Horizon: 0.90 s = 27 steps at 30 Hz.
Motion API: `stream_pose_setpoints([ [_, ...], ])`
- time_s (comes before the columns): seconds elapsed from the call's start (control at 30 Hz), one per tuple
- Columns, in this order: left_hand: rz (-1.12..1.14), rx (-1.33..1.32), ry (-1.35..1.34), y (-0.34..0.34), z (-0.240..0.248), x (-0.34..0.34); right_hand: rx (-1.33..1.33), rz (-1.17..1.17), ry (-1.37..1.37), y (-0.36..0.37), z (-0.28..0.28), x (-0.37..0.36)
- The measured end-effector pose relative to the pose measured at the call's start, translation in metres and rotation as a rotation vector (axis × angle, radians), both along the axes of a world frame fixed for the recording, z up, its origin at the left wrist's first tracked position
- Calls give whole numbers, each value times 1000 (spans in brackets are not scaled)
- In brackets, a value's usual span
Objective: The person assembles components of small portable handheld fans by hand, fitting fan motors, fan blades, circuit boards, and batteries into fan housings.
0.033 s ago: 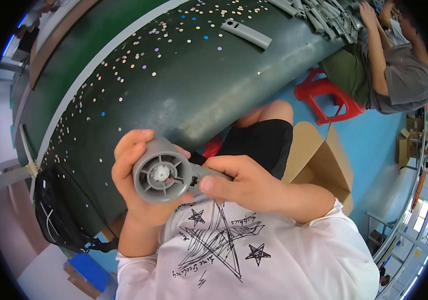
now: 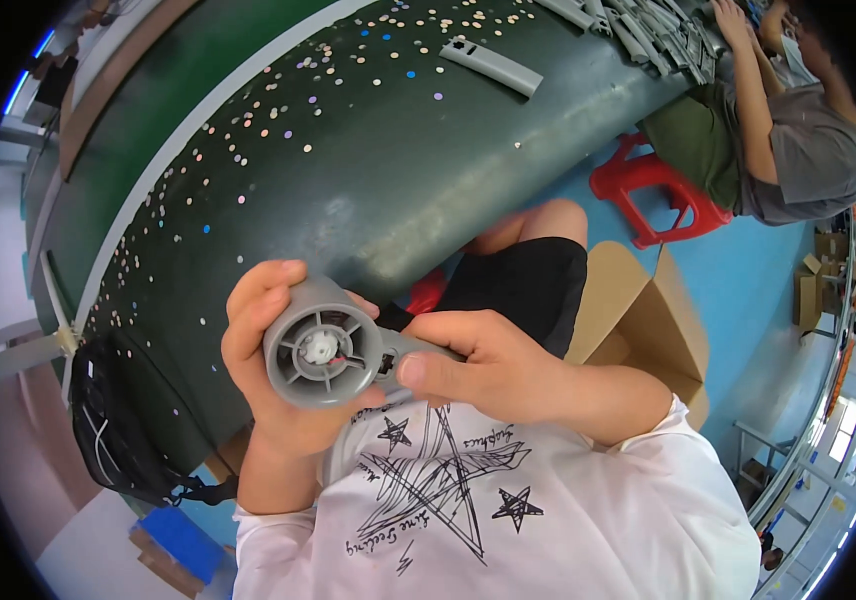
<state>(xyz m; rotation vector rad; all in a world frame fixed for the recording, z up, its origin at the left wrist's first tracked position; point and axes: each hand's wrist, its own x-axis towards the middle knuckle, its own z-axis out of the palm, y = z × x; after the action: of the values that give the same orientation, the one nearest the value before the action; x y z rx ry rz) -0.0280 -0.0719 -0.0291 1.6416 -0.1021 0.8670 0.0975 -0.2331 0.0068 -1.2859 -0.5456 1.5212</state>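
Observation:
In front of my chest I hold a grey plastic hair dryer housing (image 2: 322, 298), its round end facing up toward me. Inside that ring, spokes surround a white hub (image 2: 321, 348), with a bit of red beside it. My left hand (image 2: 270, 385) is closed around the barrel, fingers over the far left side. My right hand (image 2: 488, 362) grips the handle (image 2: 408, 348) where it joins the barrel, thumb on top. A small dark opening shows at that joint. The rest of the handle is hidden in my right hand.
On the dark green table (image 2: 388, 180) lie scattered coloured dots and a loose grey handle piece (image 2: 493, 68). A pile of grey parts (image 2: 653, 35) lies far right, near a seated co-worker (image 2: 798, 150). A red stool (image 2: 648, 200), an open cardboard box (image 2: 683, 340) and a black bag (image 2: 113, 425) stand around.

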Motion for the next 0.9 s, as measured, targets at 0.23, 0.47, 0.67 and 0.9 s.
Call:
stream_pose_setpoints([
  [0.23,-90,-197,97,-4,-2,-6,62,11,-128,-11,-8,-12],
  [0.47,78,-335,78,-15,-24,-16,189,-27,-733,-14,-12,-12],
  [0.67,294,-344,220,-14,-9,-22,254,-96,-793,-15,-11,-10],
  [0.9,227,-591,177,-43,12,1,72,-131,-543,-3,-21,-13],
])
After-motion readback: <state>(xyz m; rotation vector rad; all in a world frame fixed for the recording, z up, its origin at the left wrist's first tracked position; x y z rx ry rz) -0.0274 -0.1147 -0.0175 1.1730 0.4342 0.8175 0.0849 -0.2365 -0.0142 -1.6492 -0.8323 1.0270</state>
